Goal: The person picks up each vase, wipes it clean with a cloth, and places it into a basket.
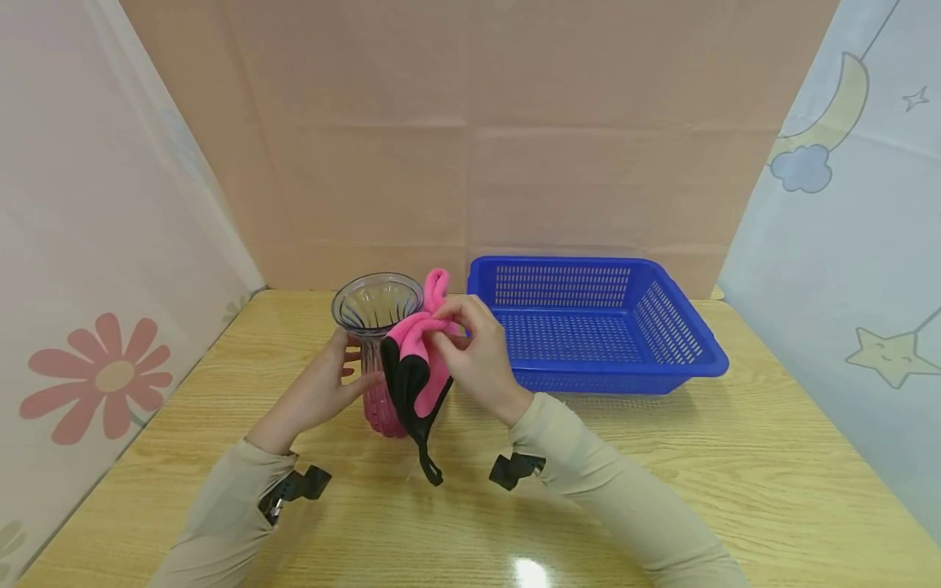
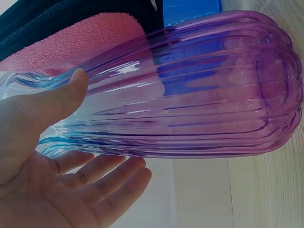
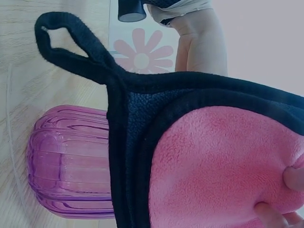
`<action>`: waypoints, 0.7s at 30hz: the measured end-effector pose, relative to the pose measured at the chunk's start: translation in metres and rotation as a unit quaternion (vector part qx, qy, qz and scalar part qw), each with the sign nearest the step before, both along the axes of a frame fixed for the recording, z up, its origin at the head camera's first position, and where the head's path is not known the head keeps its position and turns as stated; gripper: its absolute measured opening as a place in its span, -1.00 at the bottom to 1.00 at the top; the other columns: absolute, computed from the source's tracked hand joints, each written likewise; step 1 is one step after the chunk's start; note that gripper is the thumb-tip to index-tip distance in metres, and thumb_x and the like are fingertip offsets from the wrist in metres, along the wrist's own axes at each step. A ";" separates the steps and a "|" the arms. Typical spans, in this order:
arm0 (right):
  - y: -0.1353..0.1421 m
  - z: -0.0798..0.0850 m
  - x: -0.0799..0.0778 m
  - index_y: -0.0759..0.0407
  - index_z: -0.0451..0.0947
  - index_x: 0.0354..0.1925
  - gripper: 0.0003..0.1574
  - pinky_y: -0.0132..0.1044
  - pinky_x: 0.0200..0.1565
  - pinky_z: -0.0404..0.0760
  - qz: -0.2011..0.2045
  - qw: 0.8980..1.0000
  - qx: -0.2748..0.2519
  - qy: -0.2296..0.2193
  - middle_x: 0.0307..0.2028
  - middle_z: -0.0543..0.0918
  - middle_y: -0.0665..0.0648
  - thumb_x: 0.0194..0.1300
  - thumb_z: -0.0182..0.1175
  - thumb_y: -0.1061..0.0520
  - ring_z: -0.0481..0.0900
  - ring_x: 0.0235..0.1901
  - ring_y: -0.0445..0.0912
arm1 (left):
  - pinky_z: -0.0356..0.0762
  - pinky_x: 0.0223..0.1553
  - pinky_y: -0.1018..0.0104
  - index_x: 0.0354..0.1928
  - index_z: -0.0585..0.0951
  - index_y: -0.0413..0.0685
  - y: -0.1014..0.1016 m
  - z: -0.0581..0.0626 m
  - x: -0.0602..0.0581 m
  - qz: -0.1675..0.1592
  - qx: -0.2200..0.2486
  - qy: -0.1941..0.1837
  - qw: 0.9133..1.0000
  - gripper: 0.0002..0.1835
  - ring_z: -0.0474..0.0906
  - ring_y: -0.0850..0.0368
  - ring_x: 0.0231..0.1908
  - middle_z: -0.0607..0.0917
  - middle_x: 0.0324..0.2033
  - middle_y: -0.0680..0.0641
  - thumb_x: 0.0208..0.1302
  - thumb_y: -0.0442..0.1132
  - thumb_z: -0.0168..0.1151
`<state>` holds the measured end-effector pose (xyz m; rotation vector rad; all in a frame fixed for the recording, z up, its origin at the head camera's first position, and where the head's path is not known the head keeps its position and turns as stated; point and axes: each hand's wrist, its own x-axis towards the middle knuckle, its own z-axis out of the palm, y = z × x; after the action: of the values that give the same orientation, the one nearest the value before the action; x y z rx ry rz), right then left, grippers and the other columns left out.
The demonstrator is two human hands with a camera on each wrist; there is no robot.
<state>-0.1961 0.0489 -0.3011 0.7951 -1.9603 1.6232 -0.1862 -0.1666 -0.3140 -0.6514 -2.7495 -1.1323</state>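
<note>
A ribbed glass vase [image 1: 378, 302], bluish at its flared rim and pink-purple toward the base, stands roughly upright left of centre. My left hand [image 1: 323, 388] holds it around the narrow neck; in the left wrist view the thumb lies on one side of the glass [image 2: 199, 104] and the fingers on the other. My right hand [image 1: 478, 347] pinches a folded pink cloth [image 1: 434, 384] with black edging beside the rim. The cloth's black hanging loop [image 3: 71, 45] dangles at its lower end. In the right wrist view the cloth hides much of the vase [image 3: 71, 161].
A blue plastic basket [image 1: 588, 380] with slotted walls sits at the back right of the wooden table [image 1: 735, 490]. Behind the table hangs a tan backdrop [image 1: 470, 163], with patterned sheets at both sides. Black devices are strapped to both wrists.
</note>
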 end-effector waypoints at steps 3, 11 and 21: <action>-0.001 -0.001 -0.001 0.34 0.46 -0.29 -0.82 -0.29 -0.22 0.71 0.001 1.000 0.002 -0.001 -0.20 0.50 0.29 0.10 0.21 0.45 0.64 -0.10 0.10 | 0.54 0.02 -0.19 0.31 0.03 -0.33 0.000 0.001 0.000 0.001 0.000 -0.002 1.000 -0.25 0.44 -0.38 0.07 0.42 0.07 -0.41 0.22 -0.31 0.23; -0.003 -0.003 -0.001 0.35 0.47 -0.30 -0.84 -0.32 -0.21 0.70 0.003 1.000 0.009 -0.010 -0.24 0.49 0.28 0.10 0.21 0.44 0.64 -0.09 0.09 | 0.53 0.03 -0.19 0.31 0.03 -0.34 0.000 0.001 0.000 0.004 0.000 -0.005 1.000 -0.25 0.45 -0.37 0.07 0.41 0.07 -0.42 0.21 -0.33 0.23; -0.008 -0.012 -0.002 0.32 0.48 -0.33 -0.86 -0.35 -0.18 0.70 0.003 0.999 0.042 -0.025 -0.27 0.49 0.24 0.11 0.22 0.43 0.63 -0.11 0.05 | 0.54 0.00 -0.19 0.29 0.03 -0.30 0.000 0.001 0.001 0.010 -0.009 0.000 1.000 -0.27 0.44 -0.38 0.09 0.43 0.08 -0.41 0.20 -0.33 0.23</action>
<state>-0.1982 0.0411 -0.3131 0.7988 -2.0747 1.5876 -0.1852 -0.1661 -0.3127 -0.6239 -2.7631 -1.1058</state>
